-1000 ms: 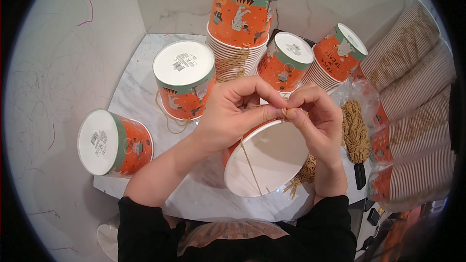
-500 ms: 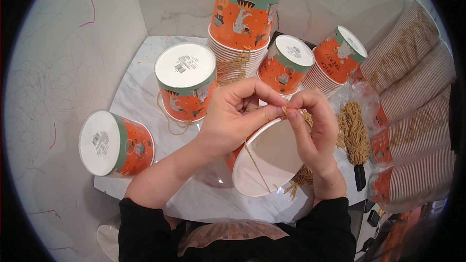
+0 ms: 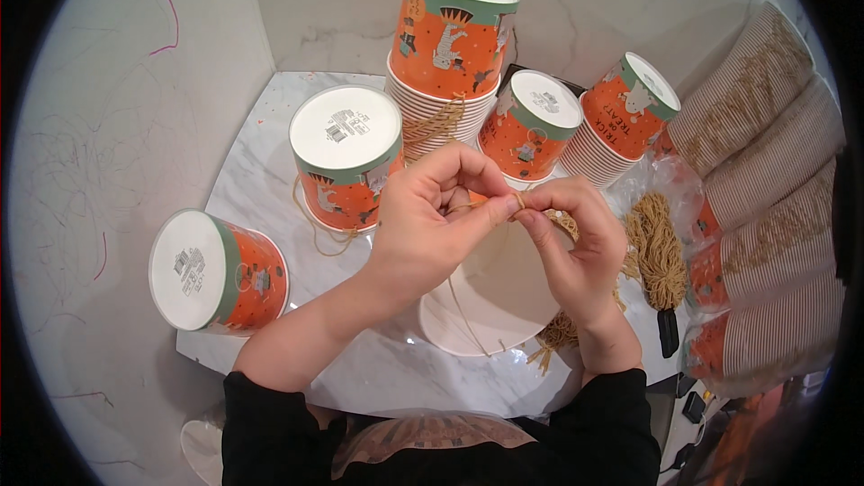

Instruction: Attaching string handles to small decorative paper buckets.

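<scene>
A length of tan cord [image 3: 461,304] runs along the white inside of a paper bucket [image 3: 490,301] that lies tilted with its mouth toward me. Above the bucket's rim, my left hand [image 3: 441,216] pinches the cord between thumb and forefinger. My right hand [image 3: 580,238] pinches the same cord right beside it, fingertips almost touching. A small loop or knot shows between them, too fine to make out fully. Most of the bucket's outside is hidden behind my hands.
Upside-down orange buckets stand around: one at left [image 3: 243,270], one corded [image 3: 346,157], a tall stack [image 3: 454,31] behind, two more groups [image 3: 531,126] [image 3: 621,112] at right. Tan cord bundles [image 3: 661,256] lie right, beside long bagged bucket stacks [image 3: 765,243]. A wall [image 3: 126,171] borders the left.
The bucket has tipped so more of its inside faces up. Both hands have shifted slightly left, still pinching the cord.
</scene>
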The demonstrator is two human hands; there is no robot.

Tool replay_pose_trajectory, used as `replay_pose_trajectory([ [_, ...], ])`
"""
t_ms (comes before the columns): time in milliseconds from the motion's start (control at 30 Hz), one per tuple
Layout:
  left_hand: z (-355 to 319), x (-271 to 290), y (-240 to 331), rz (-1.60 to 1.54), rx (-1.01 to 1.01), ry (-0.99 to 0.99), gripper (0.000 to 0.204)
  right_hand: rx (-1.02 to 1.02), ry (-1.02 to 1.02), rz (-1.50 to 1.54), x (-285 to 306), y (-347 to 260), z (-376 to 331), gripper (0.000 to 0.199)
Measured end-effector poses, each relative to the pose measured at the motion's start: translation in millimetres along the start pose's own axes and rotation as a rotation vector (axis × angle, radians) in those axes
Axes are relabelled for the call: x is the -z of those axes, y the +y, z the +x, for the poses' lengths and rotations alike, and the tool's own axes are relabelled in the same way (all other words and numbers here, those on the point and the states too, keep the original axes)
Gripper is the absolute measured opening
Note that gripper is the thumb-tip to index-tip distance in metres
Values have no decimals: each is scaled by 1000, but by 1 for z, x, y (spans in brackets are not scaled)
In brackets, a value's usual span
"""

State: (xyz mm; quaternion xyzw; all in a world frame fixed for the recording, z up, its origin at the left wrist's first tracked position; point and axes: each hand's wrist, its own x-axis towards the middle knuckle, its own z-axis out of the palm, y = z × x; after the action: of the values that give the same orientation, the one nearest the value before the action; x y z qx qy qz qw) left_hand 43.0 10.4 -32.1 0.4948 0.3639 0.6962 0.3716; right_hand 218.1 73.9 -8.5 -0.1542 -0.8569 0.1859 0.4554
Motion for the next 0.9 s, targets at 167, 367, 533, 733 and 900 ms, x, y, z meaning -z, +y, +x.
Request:
replay_pose_trajectory([
  [167,3,5,6,29,76,-42,8,-109,-36,92,-2,4,-1,11],
  [367,5,10,3,124,55,-87,6,-445,-37,452,-3,0,-3,9],
  [533,4,11,0,130,22,-92,6,-372,-36,386,-3,5,-3,7],
  [733,6,16,8,118,140,-171,9,-75,-26,44,-1,4,1,11],
  [900,8,18,9,-51,285,-204,13,-219,8,208,-8,-2,-2,13],
])
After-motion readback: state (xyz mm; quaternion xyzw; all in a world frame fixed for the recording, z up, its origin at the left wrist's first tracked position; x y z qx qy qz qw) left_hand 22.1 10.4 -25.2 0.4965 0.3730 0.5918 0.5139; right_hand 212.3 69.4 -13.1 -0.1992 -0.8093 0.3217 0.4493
